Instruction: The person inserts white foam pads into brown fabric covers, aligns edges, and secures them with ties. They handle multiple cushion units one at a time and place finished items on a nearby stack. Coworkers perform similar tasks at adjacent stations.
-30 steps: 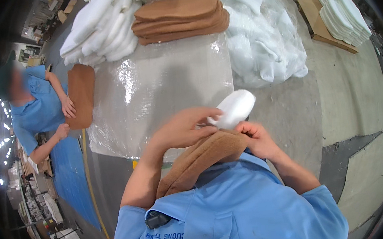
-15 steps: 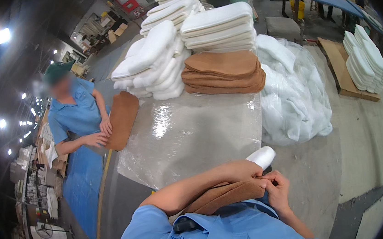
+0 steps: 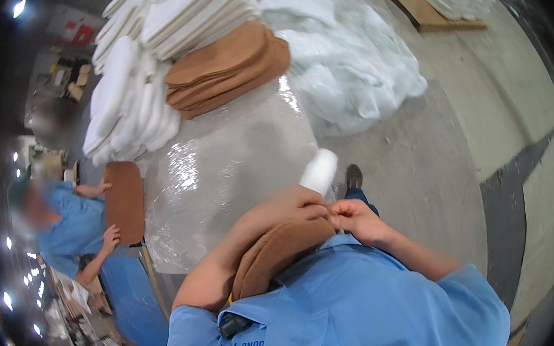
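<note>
A brown fabric cushion cover (image 3: 278, 249) is clamped between my left forearm and my chest, bent into a curve. My left hand (image 3: 303, 202) lies across its end with the fingers curled over the edge. Meeting it there, my right hand (image 3: 356, 221) pinches the cover's end between thumb and fingers. Just beyond my left hand a rounded white padding end (image 3: 320, 171) sticks out; my forearm hides how it joins the brown cover.
A table under clear plastic film (image 3: 223, 171) carries brown cover stacks (image 3: 227, 71) and white pad stacks (image 3: 127, 107). A plastic-wrapped white bundle (image 3: 353, 65) lies to the right. At left, a co-worker (image 3: 71, 216) holds a flat brown piece (image 3: 124, 204). My shoe (image 3: 354, 177) shows below.
My view has swung right and down, so the stacks sit further left. Both hands stay at the cover's end. The co-worker now grips the brown piece by two places along its edge.
</note>
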Demonstrator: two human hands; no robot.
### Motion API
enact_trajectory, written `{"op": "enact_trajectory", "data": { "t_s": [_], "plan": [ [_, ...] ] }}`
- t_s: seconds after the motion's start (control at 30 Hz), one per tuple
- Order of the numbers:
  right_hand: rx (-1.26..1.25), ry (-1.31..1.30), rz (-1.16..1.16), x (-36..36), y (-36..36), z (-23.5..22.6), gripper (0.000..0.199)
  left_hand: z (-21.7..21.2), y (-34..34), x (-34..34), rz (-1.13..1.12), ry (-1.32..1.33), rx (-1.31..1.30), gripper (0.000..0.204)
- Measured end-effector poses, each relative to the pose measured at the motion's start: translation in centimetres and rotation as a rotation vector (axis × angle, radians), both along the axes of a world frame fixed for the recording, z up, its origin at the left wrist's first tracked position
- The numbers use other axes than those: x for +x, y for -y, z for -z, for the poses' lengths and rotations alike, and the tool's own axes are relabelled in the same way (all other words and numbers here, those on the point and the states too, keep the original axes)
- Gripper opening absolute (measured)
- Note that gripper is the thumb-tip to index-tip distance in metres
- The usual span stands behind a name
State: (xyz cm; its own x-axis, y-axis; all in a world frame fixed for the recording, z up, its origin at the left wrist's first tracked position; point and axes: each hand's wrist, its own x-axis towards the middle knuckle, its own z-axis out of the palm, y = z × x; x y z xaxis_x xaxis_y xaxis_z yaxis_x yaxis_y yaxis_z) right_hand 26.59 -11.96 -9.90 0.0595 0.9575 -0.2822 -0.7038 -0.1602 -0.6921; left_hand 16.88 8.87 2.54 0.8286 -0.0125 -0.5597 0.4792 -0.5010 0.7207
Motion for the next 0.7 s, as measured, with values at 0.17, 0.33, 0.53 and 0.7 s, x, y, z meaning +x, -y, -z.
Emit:
{"op": "enact_trajectory", "data": {
  "t_s": [0.17,0.33,0.53,0.7],
  "plan": [
    [-0.003,-0.007,0.283,-0.9,-0.4,-0.2,0.01,-0.1,-1.1,1.4,0.038,-0.071,0.031,0.026],
    [-0.018,0.119,0.397,-1.4,-0.6,-0.2,0.008,-1.1,-1.3,3.4,0.101,-0.231,-0.022,0.028],
    [-0.007,0.112,0.377,-1.5,-0.8,-0.4,0.005,-1.0,-1.3,4.1,0.21,-0.215,-0.009,0.031],
    [0.005,-0.019,0.083,0.8,-1.8,-1.0,0.012,-1.8,0.0,3.5,0.227,-0.039,0.361,0.028]
  ]
}}
